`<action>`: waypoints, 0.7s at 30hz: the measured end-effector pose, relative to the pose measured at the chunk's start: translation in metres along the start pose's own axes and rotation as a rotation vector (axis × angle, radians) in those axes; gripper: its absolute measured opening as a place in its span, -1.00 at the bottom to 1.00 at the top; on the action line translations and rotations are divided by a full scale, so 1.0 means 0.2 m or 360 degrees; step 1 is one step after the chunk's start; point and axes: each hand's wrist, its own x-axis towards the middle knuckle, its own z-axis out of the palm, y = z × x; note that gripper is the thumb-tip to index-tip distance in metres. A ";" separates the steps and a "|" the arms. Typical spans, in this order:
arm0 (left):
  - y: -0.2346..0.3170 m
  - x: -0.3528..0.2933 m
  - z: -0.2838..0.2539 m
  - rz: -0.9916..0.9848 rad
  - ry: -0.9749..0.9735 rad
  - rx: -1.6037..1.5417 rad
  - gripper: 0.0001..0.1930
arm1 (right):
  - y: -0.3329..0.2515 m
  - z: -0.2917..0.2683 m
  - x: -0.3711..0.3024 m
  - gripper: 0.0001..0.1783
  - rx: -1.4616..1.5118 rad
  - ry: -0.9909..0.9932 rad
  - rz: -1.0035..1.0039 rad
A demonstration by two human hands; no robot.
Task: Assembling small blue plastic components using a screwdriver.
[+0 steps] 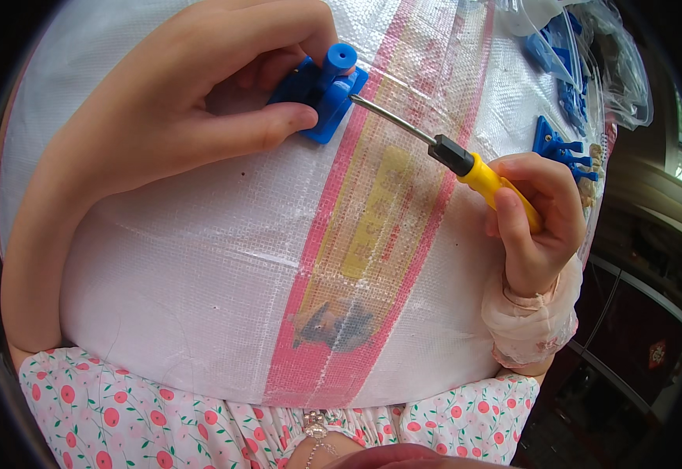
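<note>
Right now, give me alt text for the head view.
The left hand holds a blue plastic part while the right hand holds a yellow-handled screwdriver, its tip at the part. Beneath is a white woven sheet; more blue parts lie upper right.

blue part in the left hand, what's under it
White woven sheet and its pink stripe show around the blue part; what lies directly beneath is hidden by the part and left hand.

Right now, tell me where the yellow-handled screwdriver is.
In the head view, the yellow-handled screwdriver is right of centre, held in the right hand and pointing up and left to the blue part in the left hand.
</note>
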 end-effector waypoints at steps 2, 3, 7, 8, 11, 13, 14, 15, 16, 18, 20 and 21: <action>0.00 0.00 0.00 0.0001 0.0000 0.0005 -0.64 | 0.00 0.00 0.00 -0.73 0.0017 0.0014 0.0002; 0.00 0.00 0.00 0.0008 0.0004 0.0007 -0.64 | 0.00 0.00 0.00 -0.73 0.0024 0.0018 -0.0002; 0.00 0.00 0.00 0.0026 0.0011 0.0014 -0.64 | 0.00 0.00 0.00 -0.72 0.0011 0.0011 -0.0015; 0.00 0.00 0.00 0.0028 0.0011 0.0015 -0.64 | 0.00 0.00 0.00 -0.72 0.0008 0.0010 -0.0015; 0.01 0.01 0.00 0.0002 -0.0001 0.0017 -0.64 | 0.00 0.01 0.00 -0.71 0.0012 0.0011 -0.0021; 0.01 0.01 0.00 -0.0003 -0.0008 0.0015 -0.64 | 0.00 0.01 0.00 -0.71 0.0016 0.0007 -0.0029; 0.01 0.00 0.00 -0.0005 -0.0011 0.0014 -0.64 | 0.00 0.01 0.00 -0.70 0.0013 0.0003 -0.0032; 0.01 0.00 0.00 -0.0008 -0.0004 0.0002 -0.64 | 0.00 0.01 0.00 -0.70 0.0010 -0.0002 -0.0034; 0.00 0.00 0.00 -0.0011 0.0003 -0.0009 -0.65 | 0.00 0.00 0.00 -0.70 0.0002 -0.0007 -0.0035; 0.00 0.00 0.00 -0.0006 0.0007 -0.0006 -0.65 | 0.00 0.00 0.00 -0.70 -0.0008 -0.0024 -0.0042; 0.00 0.00 0.00 0.0012 0.0002 0.0023 -0.64 | 0.01 0.00 0.00 -0.70 -0.0011 -0.0038 -0.0052; 0.00 0.00 0.00 0.0010 0.0000 0.0024 -0.64 | 0.00 0.00 0.00 -0.70 -0.0012 -0.0040 -0.0055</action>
